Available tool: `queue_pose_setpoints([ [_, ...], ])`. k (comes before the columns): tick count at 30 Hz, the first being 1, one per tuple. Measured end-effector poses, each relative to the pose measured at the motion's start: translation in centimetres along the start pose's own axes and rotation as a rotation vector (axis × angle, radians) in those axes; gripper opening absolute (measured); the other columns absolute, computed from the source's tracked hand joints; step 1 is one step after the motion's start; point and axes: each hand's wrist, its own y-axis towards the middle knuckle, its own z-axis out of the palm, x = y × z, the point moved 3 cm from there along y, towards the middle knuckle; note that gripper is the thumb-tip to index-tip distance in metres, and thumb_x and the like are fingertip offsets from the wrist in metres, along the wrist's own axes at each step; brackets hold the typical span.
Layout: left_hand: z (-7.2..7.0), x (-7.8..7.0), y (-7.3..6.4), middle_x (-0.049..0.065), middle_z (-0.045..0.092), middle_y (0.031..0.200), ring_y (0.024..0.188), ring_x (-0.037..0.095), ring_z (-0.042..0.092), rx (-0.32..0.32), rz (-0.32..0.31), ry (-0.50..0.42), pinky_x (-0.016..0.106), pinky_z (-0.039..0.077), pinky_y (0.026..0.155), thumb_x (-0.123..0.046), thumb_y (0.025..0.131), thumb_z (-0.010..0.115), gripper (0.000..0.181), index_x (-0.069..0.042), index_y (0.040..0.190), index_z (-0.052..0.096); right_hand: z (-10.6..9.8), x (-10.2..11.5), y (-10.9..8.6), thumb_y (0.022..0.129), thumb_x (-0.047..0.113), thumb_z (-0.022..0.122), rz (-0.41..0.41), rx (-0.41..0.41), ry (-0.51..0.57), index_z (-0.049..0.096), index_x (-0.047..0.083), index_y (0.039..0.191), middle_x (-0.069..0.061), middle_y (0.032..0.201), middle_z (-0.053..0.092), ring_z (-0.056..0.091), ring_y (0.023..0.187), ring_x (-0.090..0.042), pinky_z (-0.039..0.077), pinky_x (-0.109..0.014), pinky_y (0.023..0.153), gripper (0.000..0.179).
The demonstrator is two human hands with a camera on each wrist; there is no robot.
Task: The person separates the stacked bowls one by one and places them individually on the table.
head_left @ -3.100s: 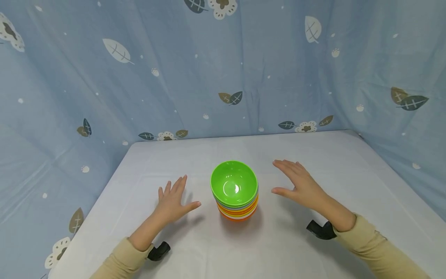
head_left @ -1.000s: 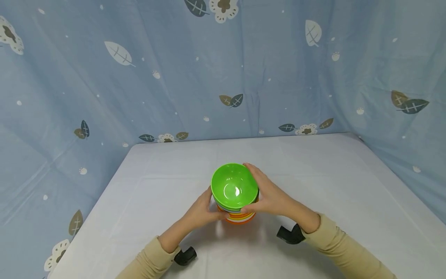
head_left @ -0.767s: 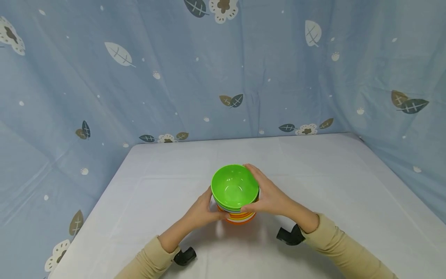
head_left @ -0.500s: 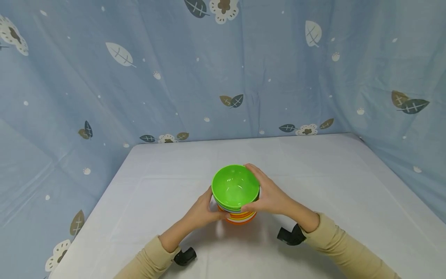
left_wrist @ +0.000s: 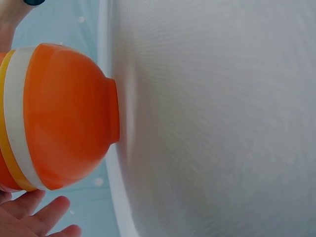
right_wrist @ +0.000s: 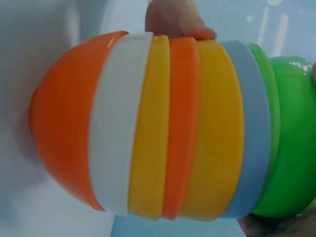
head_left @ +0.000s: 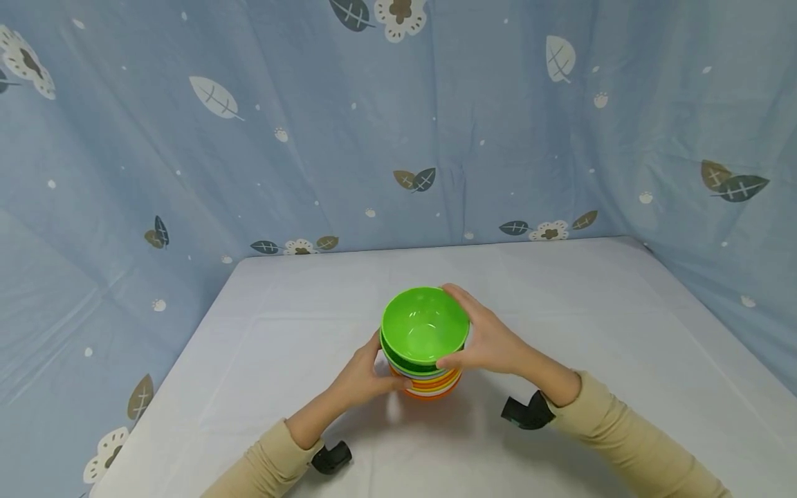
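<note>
A stack of nested bowls stands on the white cloth, with an orange bowl point(left_wrist: 69, 118) at the bottom and white, yellow, orange, blue and green rims point(right_wrist: 260, 113) above it. The top green bowl point(head_left: 425, 326) is slightly raised and tilted off the second green one, a gap showing at the front. My right hand point(head_left: 488, 344) grips this top bowl by its right side, thumb in front and fingers behind. On the left side, my left hand point(head_left: 360, 377) holds the stack lower down, its thumb across the front. Its fingers point(left_wrist: 47, 215) reach behind the bowls.
White cloth covers the table point(head_left: 299, 297) around the stack. Behind and at the sides hangs a blue curtain point(head_left: 349, 138) with leaf and flower prints. A black wrist camera point(head_left: 332, 458) sits under the left cuff, another black camera point(head_left: 528, 411) under the right.
Both hands came in from the sides and took hold of the stack. Since half a second ago, my right hand has lifted the top green bowl slightly; the left hand stays put.
</note>
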Motion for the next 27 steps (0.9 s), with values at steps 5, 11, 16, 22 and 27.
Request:
queue_pose_setpoints([
  [5,0.0,0.0,0.1,0.001,0.037,0.144,0.134,0.023,0.029,0.011,-0.008,-0.001,0.053,0.026,0.105,-0.032,0.069,0.079,0.097,-0.027,0.146,0.02,-0.8,0.2,0.2,0.065,0.026,0.082,0.009,-0.007,-0.012,0.02,0.001,0.144,-0.019,0.146,0.025,0.037,0.126,-0.037,0.04,-0.054,0.094,0.103],
  [11,-0.1,-0.1,0.0,0.003,0.039,0.143,0.13,0.028,0.035,0.011,0.005,-0.008,0.055,0.029,0.101,-0.033,0.069,0.079,0.098,-0.026,0.146,0.02,-1.6,0.5,0.3,0.065,0.025,0.082,0.02,-0.019,-0.021,0.019,0.001,0.144,-0.019,0.145,0.028,0.037,0.125,-0.037,0.04,-0.054,0.094,0.104],
  [16,0.0,0.1,0.1,0.002,0.041,0.141,0.128,0.026,0.038,0.009,-0.006,-0.01,0.054,0.03,0.101,-0.032,0.068,0.08,0.099,-0.027,0.146,0.019,-2.3,0.6,0.4,0.066,0.024,0.082,0.028,-0.032,-0.033,0.018,0.001,0.144,-0.019,0.146,0.026,0.035,0.126,-0.038,0.039,-0.055,0.094,0.104],
  [22,0.1,0.3,0.2,0.003,0.041,0.141,0.128,0.026,0.038,0.009,-0.023,-0.001,0.053,0.031,0.102,-0.029,0.067,0.081,0.101,-0.024,0.147,0.018,-3.0,0.8,0.3,0.066,0.024,0.082,0.045,-0.048,-0.043,0.018,0.001,0.144,-0.02,0.146,0.026,0.034,0.127,-0.038,0.038,-0.056,0.095,0.103],
  [27,0.0,0.1,0.1,0.003,0.04,0.142,0.13,0.027,0.036,0.01,-0.03,-0.004,0.052,0.03,0.103,-0.025,0.067,0.081,0.099,-0.019,0.146,0.022,-3.5,0.8,0.3,0.066,0.024,0.081,0.055,-0.054,-0.045,0.017,0.002,0.145,-0.02,0.146,0.025,0.033,0.128,-0.039,0.037,-0.056,0.095,0.104],
])
